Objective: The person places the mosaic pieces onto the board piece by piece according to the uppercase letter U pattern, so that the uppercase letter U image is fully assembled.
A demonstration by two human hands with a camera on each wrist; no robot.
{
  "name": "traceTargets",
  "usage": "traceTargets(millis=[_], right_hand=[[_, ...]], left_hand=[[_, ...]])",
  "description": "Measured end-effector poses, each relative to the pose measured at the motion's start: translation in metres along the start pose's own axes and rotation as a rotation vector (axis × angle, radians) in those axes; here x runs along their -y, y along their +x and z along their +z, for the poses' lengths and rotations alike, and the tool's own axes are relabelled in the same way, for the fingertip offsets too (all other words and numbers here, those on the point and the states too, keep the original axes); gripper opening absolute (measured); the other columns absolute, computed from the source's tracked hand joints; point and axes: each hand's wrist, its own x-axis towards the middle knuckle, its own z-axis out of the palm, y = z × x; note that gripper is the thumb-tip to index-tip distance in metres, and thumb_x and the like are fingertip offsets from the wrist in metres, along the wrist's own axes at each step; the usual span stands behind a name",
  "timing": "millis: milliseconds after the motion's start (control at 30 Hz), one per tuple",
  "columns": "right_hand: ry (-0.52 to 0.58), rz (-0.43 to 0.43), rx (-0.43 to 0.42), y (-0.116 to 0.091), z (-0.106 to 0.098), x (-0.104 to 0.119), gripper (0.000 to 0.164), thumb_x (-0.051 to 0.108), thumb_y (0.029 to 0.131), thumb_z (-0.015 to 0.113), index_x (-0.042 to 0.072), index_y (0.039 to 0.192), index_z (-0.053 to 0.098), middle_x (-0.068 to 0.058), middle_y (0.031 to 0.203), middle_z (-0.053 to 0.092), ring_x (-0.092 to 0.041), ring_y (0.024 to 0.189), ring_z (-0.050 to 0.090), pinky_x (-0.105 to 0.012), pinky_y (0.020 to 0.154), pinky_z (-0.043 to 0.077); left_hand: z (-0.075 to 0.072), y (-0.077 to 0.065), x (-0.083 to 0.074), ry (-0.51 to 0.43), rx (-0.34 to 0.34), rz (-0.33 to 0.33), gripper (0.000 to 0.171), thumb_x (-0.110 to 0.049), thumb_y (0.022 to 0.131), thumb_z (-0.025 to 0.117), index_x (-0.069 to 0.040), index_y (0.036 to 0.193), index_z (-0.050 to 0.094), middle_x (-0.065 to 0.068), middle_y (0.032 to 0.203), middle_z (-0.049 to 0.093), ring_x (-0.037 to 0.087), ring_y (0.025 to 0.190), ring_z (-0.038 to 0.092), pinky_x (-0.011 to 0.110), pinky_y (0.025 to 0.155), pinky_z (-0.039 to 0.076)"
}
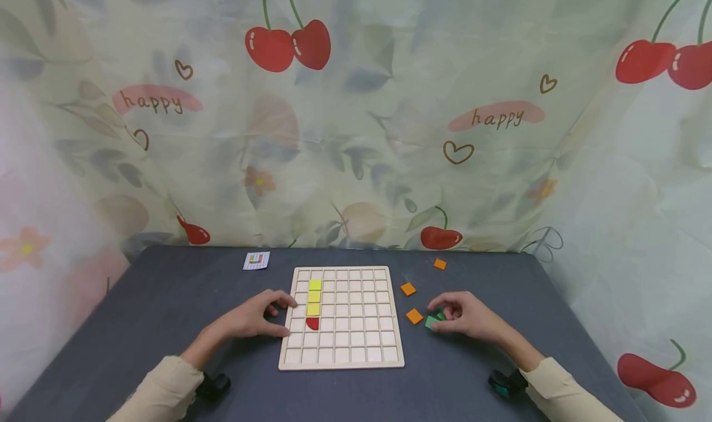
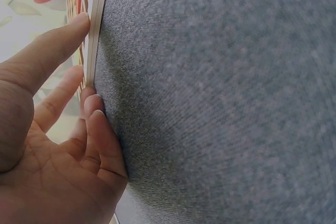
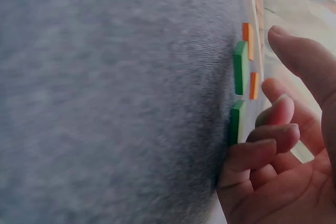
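Note:
A light wooden grid board (image 1: pixel 342 367) lies flat on the dark table. In its left part, several yellow square tiles (image 1: pixel 314 296) form a column, with a red rounded tile (image 1: pixel 313 324) just below them. My left hand (image 1: pixel 257 315) rests at the board's left edge; in the left wrist view the thumb and a finger touch its rim (image 2: pixel 95 35). Over two green tiles (image 1: pixel 431 322) on the table to the right hovers my right hand (image 1: pixel 471 316). In the right wrist view, its thumb and fingers are spread apart beside the green tiles (image 3: pixel 240 69), holding nothing.
Several orange square tiles (image 1: pixel 414 316) lie between the board and the right hand and farther back. A small printed card (image 1: pixel 256 261) sits near the table's back edge, left of the board. A patterned curtain (image 1: pixel 356 131) hangs behind the table (image 1: pixel 445 385).

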Motion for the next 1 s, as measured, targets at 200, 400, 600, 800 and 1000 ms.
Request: traceTargets(millis=[200, 400, 600, 800, 1000], right_hand=[[-0.004, 0.024, -0.022, -0.003, 0.002, -0.004, 0.033, 0.021, 0.086, 0.085, 0.004, 0.11, 0.072, 0.0, 0.07, 0.054, -0.008, 0.057, 0.046, -0.023, 0.055, 0.039], [-0.037, 0.056, -0.032, -0.004, 0.007, -0.004, 0.035, 0.023, 0.084, 0.087, 0.004, 0.109, 0.072, 0.002, 0.067, 0.052, -0.007, 0.055, 0.045, -0.023, 0.053, 0.038], [-0.079, 0.077, -0.043, -0.005, 0.01, -0.003, 0.034, 0.026, 0.083, 0.087, 0.006, 0.106, 0.073, 0.003, 0.067, 0.051, -0.007, 0.056, 0.046, -0.024, 0.054, 0.037], [-0.092, 0.099, -0.042, -0.005, 0.012, -0.003, 0.03, 0.026, 0.083, 0.087, 0.009, 0.104, 0.074, 0.004, 0.066, 0.052, -0.007, 0.055, 0.047, -0.024, 0.054, 0.038], [-0.096, 0.099, -0.045, -0.005, 0.012, 0.001, 0.027, 0.022, 0.084, 0.086, 0.007, 0.103, 0.075, 0.003, 0.066, 0.052, -0.009, 0.055, 0.046, -0.024, 0.053, 0.037]], left_hand=[[-0.001, 0.0, -0.001, -0.001, -0.001, -0.007, 0.05, -0.022, 0.084, 0.087, -0.01, 0.127, 0.064, 0.008, 0.118, 0.055, 0.026, 0.1, 0.053, 0.047, 0.088, 0.044], [0.0, -0.001, -0.001, -0.004, 0.0, 0.003, 0.05, -0.022, 0.084, 0.086, -0.01, 0.127, 0.064, 0.008, 0.118, 0.055, 0.026, 0.1, 0.052, 0.046, 0.088, 0.044], [0.0, 0.0, 0.002, -0.002, 0.004, 0.014, 0.05, -0.023, 0.085, 0.086, -0.01, 0.127, 0.064, 0.008, 0.119, 0.055, 0.025, 0.099, 0.053, 0.047, 0.088, 0.044], [0.0, 0.001, 0.003, -0.004, 0.003, 0.019, 0.05, -0.023, 0.085, 0.086, -0.01, 0.127, 0.064, 0.008, 0.118, 0.055, 0.026, 0.099, 0.053, 0.047, 0.088, 0.044], [0.0, 0.0, 0.002, -0.002, -0.001, 0.008, 0.05, -0.024, 0.084, 0.087, -0.011, 0.127, 0.064, 0.007, 0.118, 0.055, 0.025, 0.099, 0.053, 0.046, 0.088, 0.044]])
